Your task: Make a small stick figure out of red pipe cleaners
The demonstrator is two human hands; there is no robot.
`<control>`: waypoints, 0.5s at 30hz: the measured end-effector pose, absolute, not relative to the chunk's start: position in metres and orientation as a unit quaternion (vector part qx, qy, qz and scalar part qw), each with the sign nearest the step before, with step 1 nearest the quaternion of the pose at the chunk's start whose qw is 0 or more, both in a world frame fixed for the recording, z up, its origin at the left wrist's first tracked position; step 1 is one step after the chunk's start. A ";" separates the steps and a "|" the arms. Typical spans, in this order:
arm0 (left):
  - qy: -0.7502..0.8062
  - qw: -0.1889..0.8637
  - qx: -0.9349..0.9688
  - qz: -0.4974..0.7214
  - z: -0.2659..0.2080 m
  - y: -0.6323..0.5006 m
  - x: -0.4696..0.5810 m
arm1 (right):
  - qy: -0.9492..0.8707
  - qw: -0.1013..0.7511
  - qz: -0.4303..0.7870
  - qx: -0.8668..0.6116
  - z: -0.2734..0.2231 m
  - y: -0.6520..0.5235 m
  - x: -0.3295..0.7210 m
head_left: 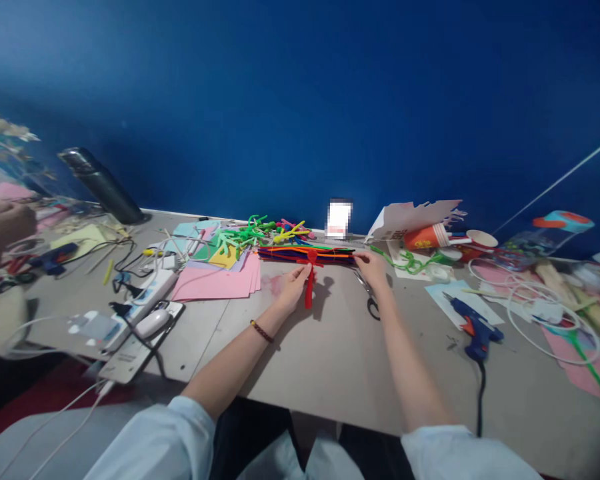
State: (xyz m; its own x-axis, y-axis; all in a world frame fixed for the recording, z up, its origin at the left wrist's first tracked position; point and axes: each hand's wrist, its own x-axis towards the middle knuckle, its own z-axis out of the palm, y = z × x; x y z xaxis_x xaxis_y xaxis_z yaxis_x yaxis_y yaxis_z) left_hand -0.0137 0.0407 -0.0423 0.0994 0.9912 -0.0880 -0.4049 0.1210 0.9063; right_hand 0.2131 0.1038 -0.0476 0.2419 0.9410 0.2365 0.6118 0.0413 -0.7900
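My left hand [294, 283] is closed around a small red figure [309, 293], seemingly of twisted pipe cleaner, with a round top, a crosspiece and a strip hanging down. Behind it lies a long bundle of coloured pipe cleaners [280, 253] in purple, orange and red. At the bundle's right end, my right hand [373, 268] pinches the tips with thumb and fingers. Just below that hand, partly covered by it, a pair of scissors [373, 307] rests on the table.
Left stand pink paper sheets [220, 280], green twisted pieces [245, 235], a power strip [143, 307] and a black flask [103, 187]. Right are a blue glue gun [475, 330], paper cups [430, 237] and coiled tubing [555, 320]. Another person's hand [5, 227] shows far left.
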 end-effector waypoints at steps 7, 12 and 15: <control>0.328 0.667 0.373 0.556 -0.035 0.041 -0.013 | -0.639 0.413 0.183 -0.622 -0.052 0.105 0.217; 0.355 0.641 0.396 0.553 -0.039 0.038 -0.011 | -0.675 0.370 0.184 -0.611 -0.055 0.110 0.223; 0.367 0.658 0.378 0.538 -0.036 0.035 -0.005 | -0.688 0.366 0.184 -0.599 -0.057 0.112 0.224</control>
State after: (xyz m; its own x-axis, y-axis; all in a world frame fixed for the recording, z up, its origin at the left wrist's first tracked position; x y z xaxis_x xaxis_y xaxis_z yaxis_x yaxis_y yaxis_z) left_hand -0.0050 0.0349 -0.0355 0.1515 0.9855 -0.0766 -0.4315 0.1357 0.8919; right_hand 0.2236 0.1123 -0.0573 -0.0137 0.9588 0.2836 0.6900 0.2143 -0.6913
